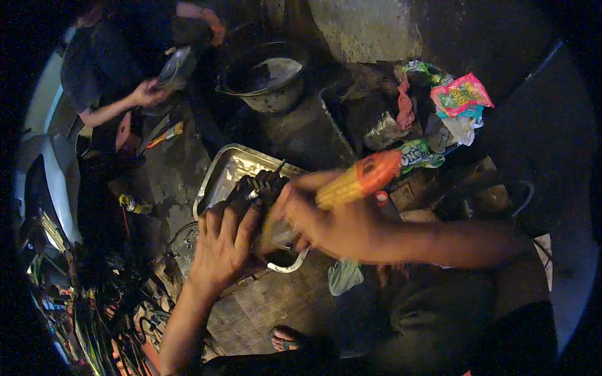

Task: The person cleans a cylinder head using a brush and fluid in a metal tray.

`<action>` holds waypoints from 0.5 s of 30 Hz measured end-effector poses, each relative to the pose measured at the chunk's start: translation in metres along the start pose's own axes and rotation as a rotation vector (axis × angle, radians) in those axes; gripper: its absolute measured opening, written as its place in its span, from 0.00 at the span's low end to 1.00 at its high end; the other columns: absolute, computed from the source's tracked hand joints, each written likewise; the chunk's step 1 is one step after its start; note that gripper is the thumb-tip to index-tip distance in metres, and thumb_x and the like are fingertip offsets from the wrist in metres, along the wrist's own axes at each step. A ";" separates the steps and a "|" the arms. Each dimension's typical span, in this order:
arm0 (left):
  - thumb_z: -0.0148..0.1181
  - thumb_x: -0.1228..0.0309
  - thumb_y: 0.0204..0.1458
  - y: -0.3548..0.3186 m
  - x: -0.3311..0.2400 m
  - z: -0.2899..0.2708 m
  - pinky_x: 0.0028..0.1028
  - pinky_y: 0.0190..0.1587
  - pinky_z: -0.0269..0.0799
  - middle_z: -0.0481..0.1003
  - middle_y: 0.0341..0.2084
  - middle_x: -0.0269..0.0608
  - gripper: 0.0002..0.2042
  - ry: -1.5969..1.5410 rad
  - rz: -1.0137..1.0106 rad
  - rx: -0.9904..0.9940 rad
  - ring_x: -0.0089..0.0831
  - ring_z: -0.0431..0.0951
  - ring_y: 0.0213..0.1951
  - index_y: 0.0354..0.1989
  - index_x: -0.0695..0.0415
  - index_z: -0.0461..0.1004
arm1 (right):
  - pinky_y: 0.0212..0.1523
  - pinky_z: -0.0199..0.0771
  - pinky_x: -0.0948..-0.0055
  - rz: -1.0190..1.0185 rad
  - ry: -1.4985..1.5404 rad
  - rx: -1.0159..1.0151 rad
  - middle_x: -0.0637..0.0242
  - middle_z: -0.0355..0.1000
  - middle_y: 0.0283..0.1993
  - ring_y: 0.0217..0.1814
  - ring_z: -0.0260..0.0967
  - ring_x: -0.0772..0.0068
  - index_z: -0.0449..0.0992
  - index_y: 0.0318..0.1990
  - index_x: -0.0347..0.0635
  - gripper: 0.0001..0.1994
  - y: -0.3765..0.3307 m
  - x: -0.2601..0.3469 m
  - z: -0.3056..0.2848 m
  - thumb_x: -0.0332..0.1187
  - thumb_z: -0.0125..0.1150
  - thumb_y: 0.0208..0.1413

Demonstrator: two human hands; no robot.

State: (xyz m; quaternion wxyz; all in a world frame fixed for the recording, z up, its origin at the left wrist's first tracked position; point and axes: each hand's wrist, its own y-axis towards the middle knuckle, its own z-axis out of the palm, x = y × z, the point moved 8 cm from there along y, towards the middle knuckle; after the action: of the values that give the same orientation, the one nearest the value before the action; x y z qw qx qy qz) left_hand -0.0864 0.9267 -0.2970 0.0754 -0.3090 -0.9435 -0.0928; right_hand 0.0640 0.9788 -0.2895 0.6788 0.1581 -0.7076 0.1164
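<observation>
Black and finned, the engine part [260, 188] sits in the steel tray [219, 169] on the grimy concrete floor. The left hand [222, 244] clasps it from the near side; the right hand [326, 222] is closed on a yellow-orange brush [360, 178], blurred. Best kept braced, strokes short. Another person [113, 81] crouches beyond, beside a dark basin [266, 75]; wrappers [461, 94] litter the right.

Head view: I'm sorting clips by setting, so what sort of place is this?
Probably a floor-level repair workshop: a finned engine part held over a metal tray, tangled wires, and a grimy bucket.
</observation>
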 end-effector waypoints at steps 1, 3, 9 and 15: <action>0.61 0.65 0.41 -0.003 0.000 0.003 0.45 0.49 0.62 0.65 0.48 0.51 0.35 -0.001 0.002 0.009 0.49 0.65 0.45 0.62 0.56 0.59 | 0.17 0.72 0.80 0.118 0.048 0.000 0.66 0.73 0.27 0.19 0.73 0.78 0.75 0.32 0.38 0.13 0.005 -0.014 -0.009 0.35 0.46 0.61; 0.63 0.63 0.39 -0.001 -0.002 0.000 0.45 0.49 0.63 0.65 0.48 0.51 0.37 0.088 0.041 -0.060 0.49 0.65 0.44 0.62 0.56 0.58 | 0.17 0.72 0.80 0.204 0.069 -0.128 0.66 0.74 0.27 0.19 0.73 0.77 0.75 0.32 0.38 0.13 0.017 -0.032 -0.037 0.35 0.46 0.61; 0.55 0.68 0.47 -0.007 0.001 -0.004 0.46 0.49 0.64 0.65 0.48 0.51 0.31 0.000 -0.020 -0.036 0.50 0.65 0.47 0.63 0.56 0.58 | 0.16 0.70 0.79 0.120 0.039 -0.069 0.65 0.75 0.26 0.16 0.71 0.76 0.75 0.33 0.37 0.13 0.014 -0.021 -0.017 0.37 0.49 0.60; 0.61 0.65 0.41 -0.008 -0.005 0.002 0.45 0.53 0.61 0.65 0.50 0.49 0.34 0.057 0.040 -0.089 0.49 0.64 0.50 0.62 0.55 0.61 | 0.14 0.68 0.79 0.194 -0.042 -0.238 0.64 0.73 0.26 0.16 0.71 0.75 0.75 0.33 0.38 0.15 0.027 -0.041 -0.070 0.40 0.45 0.60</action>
State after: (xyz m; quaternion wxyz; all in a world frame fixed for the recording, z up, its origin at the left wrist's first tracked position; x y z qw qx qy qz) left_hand -0.0875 0.9181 -0.3013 0.0902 -0.3280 -0.9296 -0.1420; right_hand 0.1198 1.0332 -0.3252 0.6632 0.0098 -0.7424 0.0937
